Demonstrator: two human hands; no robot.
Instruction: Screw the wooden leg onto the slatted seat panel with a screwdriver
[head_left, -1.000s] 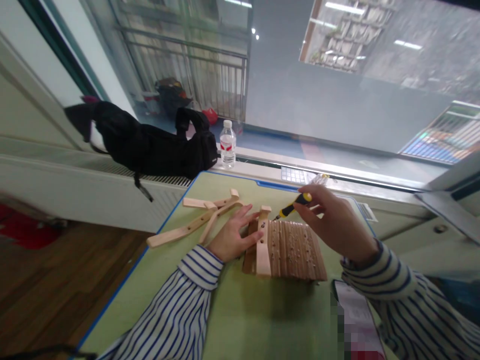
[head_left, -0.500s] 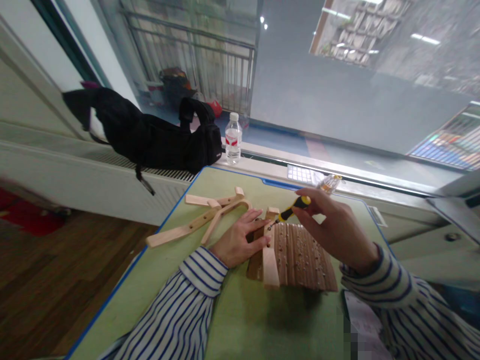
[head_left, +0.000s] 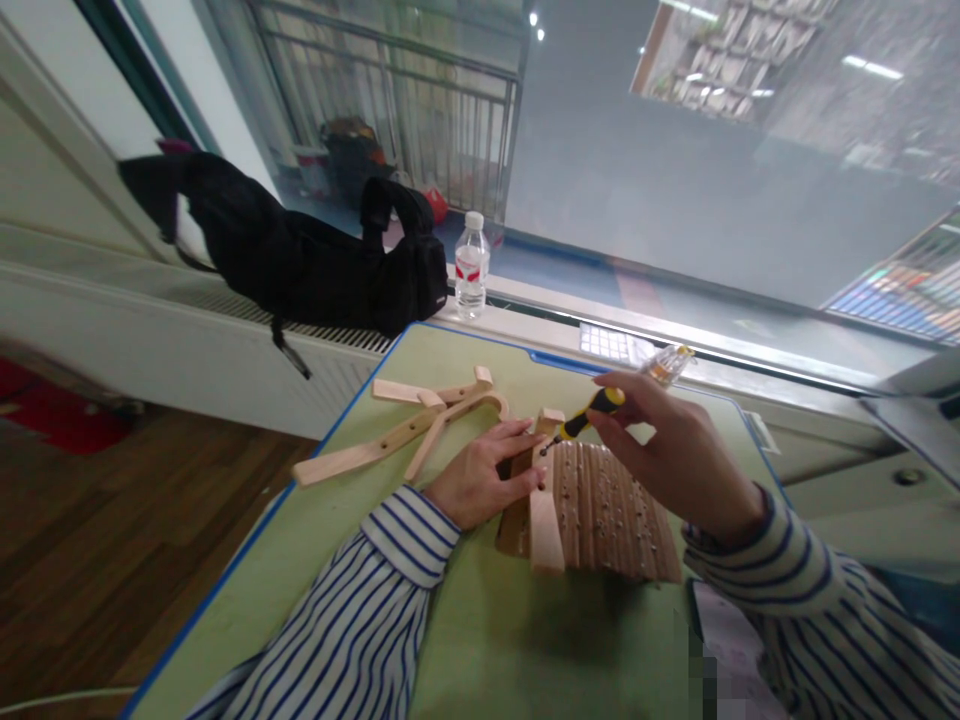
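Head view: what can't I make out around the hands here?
All in the head view:
Screwdriver: its tip is too small to tell exactly what it meets.
Wooden piece: part of its left edge is covered by the left hand.
Right hand: some fingers are hidden behind the hand itself.
Flat item, lower right: obscured by pixel blocks and the right sleeve.

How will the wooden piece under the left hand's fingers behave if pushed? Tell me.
The wooden piece is probably stiff, since it looks like a thick wooden bar. Its flat faces make rolling unlikely. It might slide or rock on the ridged brown block without the left hand steadying it.
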